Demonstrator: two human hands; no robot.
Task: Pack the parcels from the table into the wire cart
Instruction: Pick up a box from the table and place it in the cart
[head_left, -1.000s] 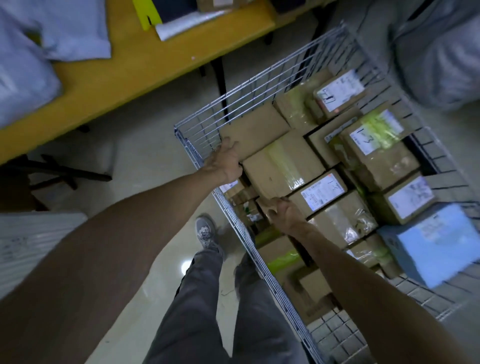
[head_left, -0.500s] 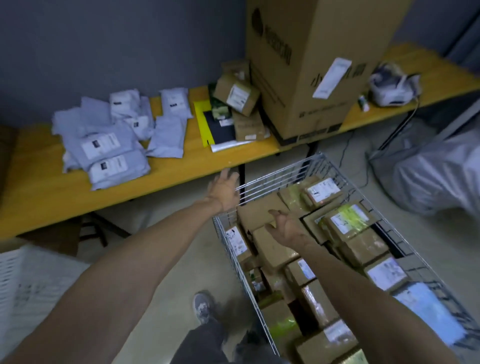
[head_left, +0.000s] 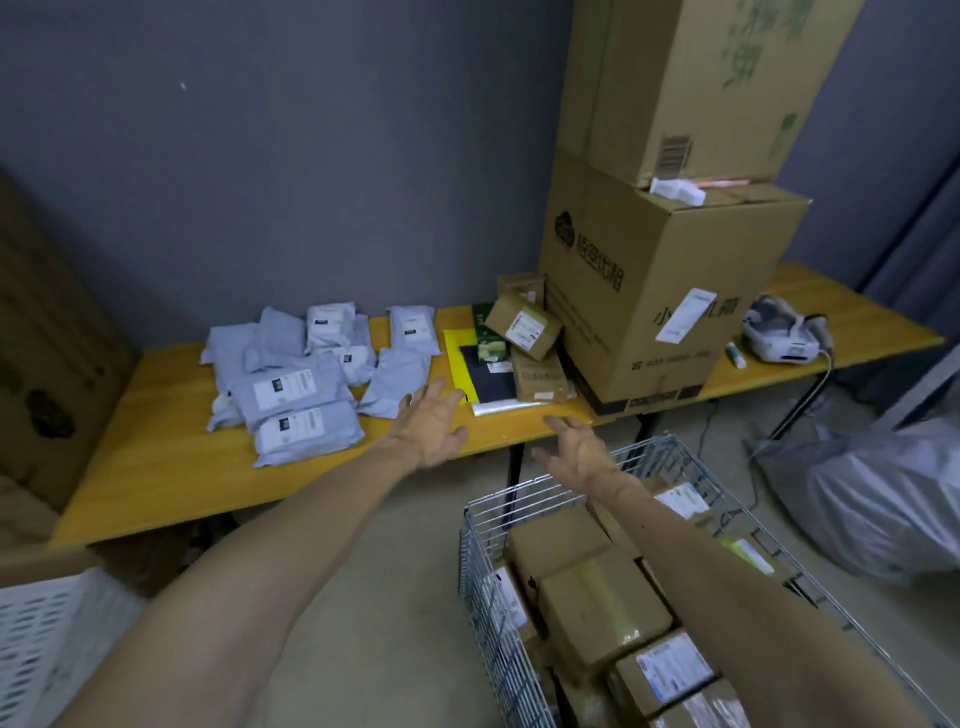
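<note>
Parcels (head_left: 298, 387) just beyond left grip (head_left: 431, 426)

Hands: left hand (head_left: 431, 426) and right hand (head_left: 576, 457) stretch forward, fingers spread, holding nothing.
Table: yellow table (head_left: 156, 467) carries grey mailer bags (head_left: 291, 384), small brown boxes (head_left: 522, 325) and two stacked cartons (head_left: 665, 291).
Cart: wire cart (head_left: 483, 571), just beside the table, holds labelled cardboard parcels (head_left: 597, 603).

Yellow worktop (head_left: 156, 467) against grey wall. Left-centre: grey mailer bags (head_left: 291, 387) overlapping, labels up. Middle: yellow flat pack (head_left: 457, 353) touching black flat pack (head_left: 491, 379), small cardboard parcels (head_left: 522, 325) piled alongside. Right: large carton (head_left: 660, 291), white printer (head_left: 779, 338), small tube (head_left: 736, 357) just beside it.
</note>
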